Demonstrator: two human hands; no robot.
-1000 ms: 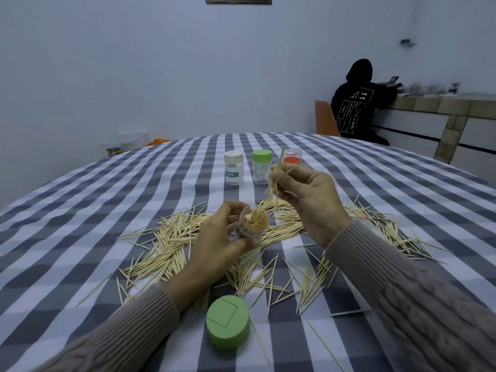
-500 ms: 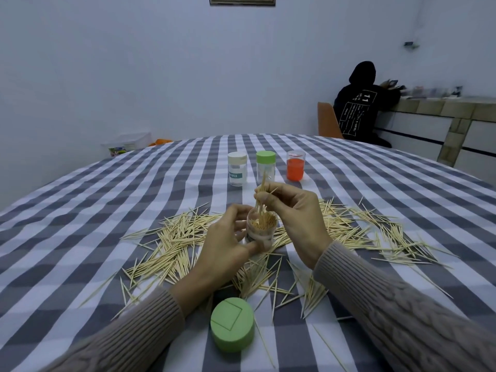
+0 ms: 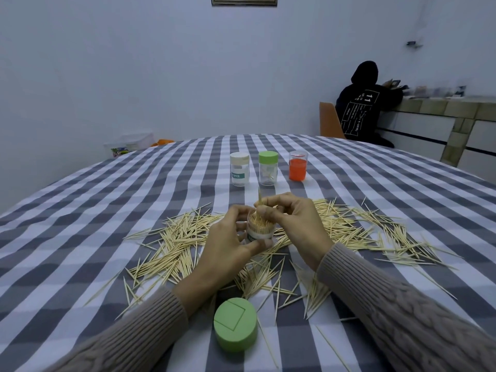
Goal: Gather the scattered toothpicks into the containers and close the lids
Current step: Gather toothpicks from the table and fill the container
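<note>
on the checked tablecloth (image 3: pixel 107 210), head view: left hand (image 3: pixel 228 245) grips an open clear container (image 3: pixel 261 229), full of toothpicks, label partly hidden. right hand (image 3: pixel 298 221) fingers pinch toothpicks (image 3: pixel 259 202) standing in its mouth. scattered toothpicks (image 3: pixel 182 237) surround it. loose green lid (image 3: pixel 235 327) lies nearest. beyond: white-lidded jar (image 3: pixel 239 169) reading "pick", green-lidded jar (image 3: pixel 267 167), orange jar (image 3: pixel 298 166).

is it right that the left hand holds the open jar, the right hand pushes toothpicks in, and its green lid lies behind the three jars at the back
Not quite. The head view shows the green lid lying near the person, in front of the held jar. The rest is right: the left hand holds it and the right hand pushes toothpicks in.
</note>
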